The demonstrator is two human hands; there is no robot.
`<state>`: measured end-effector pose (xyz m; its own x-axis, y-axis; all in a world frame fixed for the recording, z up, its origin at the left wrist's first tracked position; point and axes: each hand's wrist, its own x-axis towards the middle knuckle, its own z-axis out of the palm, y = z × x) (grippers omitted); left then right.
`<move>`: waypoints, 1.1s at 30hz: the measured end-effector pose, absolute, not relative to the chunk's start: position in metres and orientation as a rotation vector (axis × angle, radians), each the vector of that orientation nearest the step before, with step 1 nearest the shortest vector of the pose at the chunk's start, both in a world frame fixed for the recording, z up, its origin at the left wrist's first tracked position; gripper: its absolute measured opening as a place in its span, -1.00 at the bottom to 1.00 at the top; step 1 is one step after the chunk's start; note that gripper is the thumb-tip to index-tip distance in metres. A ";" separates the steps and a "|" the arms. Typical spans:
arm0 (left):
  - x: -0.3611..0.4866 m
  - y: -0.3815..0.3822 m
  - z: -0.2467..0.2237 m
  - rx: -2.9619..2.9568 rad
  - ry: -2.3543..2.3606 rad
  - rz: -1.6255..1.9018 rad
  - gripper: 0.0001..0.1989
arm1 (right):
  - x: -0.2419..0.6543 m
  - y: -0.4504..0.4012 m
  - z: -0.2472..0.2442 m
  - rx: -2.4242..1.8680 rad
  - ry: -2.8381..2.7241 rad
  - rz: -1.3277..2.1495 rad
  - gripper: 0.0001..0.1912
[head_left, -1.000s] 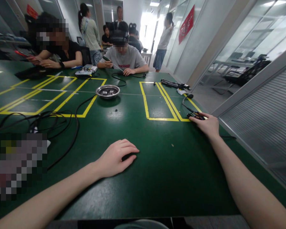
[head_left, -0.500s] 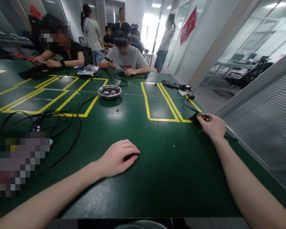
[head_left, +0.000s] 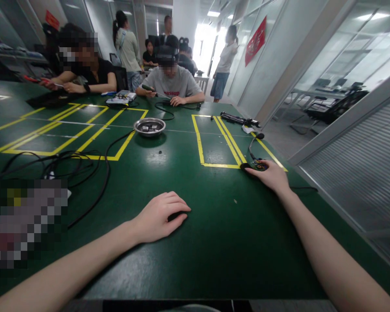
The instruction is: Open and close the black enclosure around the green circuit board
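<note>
My left hand (head_left: 162, 216) rests on the green table (head_left: 208, 255), holding nothing. Its fingers lie together in a loose curve, with the thumb apart from them. Towards the right edge of the table, my right hand (head_left: 273, 175) has its thumb and fingers around a small black device (head_left: 259, 164) with exposed inner parts and coppery spots. My palm and fingers cover part of it, so its exact kind does not show. A short black cord (head_left: 251, 149) runs up from the device to a rounded black end (head_left: 260, 136).
A steel bowl (head_left: 138, 131) holds small metal parts. Black cables (head_left: 107, 186) lie at left beside a blurred-out item (head_left: 26, 221). Yellow tape (head_left: 199, 147) marks the table; a black tool-like object (head_left: 238, 119) lies beyond. A co-worker (head_left: 170, 82) sits opposite with a screwdriver (head_left: 151, 89).
My right hand has moved left across the table with the black device, bringing it to the corner of the yellow tape. My left hand has stayed in place.
</note>
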<state>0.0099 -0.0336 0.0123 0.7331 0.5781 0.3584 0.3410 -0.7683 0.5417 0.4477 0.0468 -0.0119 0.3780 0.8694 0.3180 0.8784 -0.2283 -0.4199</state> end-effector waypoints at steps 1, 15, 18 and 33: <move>0.010 -0.033 0.012 2.491 0.698 0.726 -0.80 | 0.434 0.047 -0.010 -2.125 -1.527 0.018 -0.29; 0.008 -0.032 0.017 2.518 0.756 0.860 -0.76 | 0.261 -0.038 0.015 -0.867 -2.630 0.736 -0.34; 0.007 -0.032 0.017 2.540 0.711 0.784 -0.76 | 0.257 -0.042 0.016 -0.878 -2.669 0.711 -0.35; 0.003 -0.032 0.015 2.503 0.811 0.607 -0.90 | 0.266 -0.033 0.016 -0.988 -2.651 0.314 -0.26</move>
